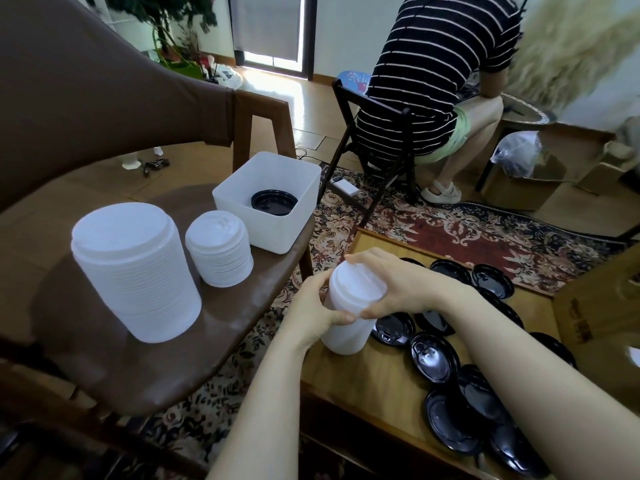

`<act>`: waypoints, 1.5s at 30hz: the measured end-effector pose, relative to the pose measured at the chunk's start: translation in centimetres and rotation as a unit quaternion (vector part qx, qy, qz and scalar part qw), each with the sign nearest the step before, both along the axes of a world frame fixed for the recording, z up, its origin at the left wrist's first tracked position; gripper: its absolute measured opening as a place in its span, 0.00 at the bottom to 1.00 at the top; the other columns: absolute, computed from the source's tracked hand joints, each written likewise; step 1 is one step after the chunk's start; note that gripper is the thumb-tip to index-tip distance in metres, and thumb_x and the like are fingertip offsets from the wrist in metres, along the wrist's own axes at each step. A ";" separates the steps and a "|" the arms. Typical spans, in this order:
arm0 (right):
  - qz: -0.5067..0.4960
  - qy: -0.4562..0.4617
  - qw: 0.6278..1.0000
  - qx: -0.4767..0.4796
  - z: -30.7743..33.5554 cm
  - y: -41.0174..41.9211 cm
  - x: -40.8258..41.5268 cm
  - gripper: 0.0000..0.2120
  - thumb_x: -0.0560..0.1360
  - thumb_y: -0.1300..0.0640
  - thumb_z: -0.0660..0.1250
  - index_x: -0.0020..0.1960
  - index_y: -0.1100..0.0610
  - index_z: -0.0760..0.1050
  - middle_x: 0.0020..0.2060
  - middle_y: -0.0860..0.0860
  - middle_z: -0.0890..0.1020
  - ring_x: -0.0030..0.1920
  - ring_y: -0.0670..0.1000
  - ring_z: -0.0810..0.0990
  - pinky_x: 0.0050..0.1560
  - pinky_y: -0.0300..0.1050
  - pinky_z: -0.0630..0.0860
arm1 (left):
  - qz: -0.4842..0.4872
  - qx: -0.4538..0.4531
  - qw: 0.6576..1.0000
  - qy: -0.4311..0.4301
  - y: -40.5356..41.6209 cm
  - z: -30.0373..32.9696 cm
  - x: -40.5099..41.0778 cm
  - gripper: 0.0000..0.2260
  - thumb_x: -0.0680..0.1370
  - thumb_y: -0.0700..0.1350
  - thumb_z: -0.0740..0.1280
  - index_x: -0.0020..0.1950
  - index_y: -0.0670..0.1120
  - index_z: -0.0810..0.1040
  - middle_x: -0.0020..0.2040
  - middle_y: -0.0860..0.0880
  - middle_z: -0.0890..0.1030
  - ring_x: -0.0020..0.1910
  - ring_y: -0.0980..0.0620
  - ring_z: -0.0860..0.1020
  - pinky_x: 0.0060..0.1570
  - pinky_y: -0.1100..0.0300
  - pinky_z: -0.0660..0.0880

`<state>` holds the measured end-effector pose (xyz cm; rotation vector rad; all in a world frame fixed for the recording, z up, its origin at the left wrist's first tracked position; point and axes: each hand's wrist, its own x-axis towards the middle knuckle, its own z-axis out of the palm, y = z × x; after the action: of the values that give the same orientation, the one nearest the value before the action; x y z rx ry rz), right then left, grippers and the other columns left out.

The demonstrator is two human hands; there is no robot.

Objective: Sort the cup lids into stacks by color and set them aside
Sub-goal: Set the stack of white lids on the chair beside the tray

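Daylight enters from the glass door at top centre, blowing out the wooden floor beneath. Foreground evenly lit, soft shadows. Glare on brown chair seat. Strong wide-angle bending at edges; corners soft.

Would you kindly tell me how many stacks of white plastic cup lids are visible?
3: a tall wide stack and a shorter narrow stack on the brown chair seat, and one stack held in both hands over the wooden table.
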<state>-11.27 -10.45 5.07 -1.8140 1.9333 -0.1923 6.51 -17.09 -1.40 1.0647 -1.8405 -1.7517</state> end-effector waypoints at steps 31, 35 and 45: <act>-0.168 -0.211 0.954 -0.131 -3.8 2.6 2.1 0.42 0.67 0.48 0.79 0.74 0.49 0.60 0.65 0.44 0.63 0.66 0.44 0.64 0.57 0.33 0.65 | 0.065 0.090 0.992 0.057 1.1 2.1 -0.6 0.05 0.80 0.49 0.68 0.54 0.57 0.81 0.52 0.56 0.82 0.54 0.54 0.79 0.57 0.52 0.77; -0.184 -0.200 0.953 -0.133 -3.6 2.7 1.8 0.41 0.67 0.48 0.79 0.73 0.51 0.61 0.66 0.45 0.64 0.66 0.43 0.65 0.55 0.31 0.66 | -0.004 0.072 0.995 0.070 0.5 1.5 -0.1 0.14 0.79 0.49 0.71 0.64 0.58 0.79 0.60 0.53 0.82 0.61 0.53 0.78 0.59 0.55 0.76; -0.159 -0.193 0.963 -0.099 -1.6 2.3 0.3 0.39 0.70 0.53 0.77 0.74 0.47 0.61 0.68 0.48 0.65 0.68 0.46 0.65 0.63 0.41 0.64 | -0.041 0.061 0.994 0.083 -0.5 -0.4 0.2 0.36 0.65 0.41 0.78 0.70 0.59 0.74 0.65 0.54 0.79 0.65 0.49 0.75 0.66 0.51 0.73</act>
<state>-10.99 -8.17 3.47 -1.4295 1.9528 -0.8094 6.66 -17.54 -1.83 0.8669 -1.7167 -1.9596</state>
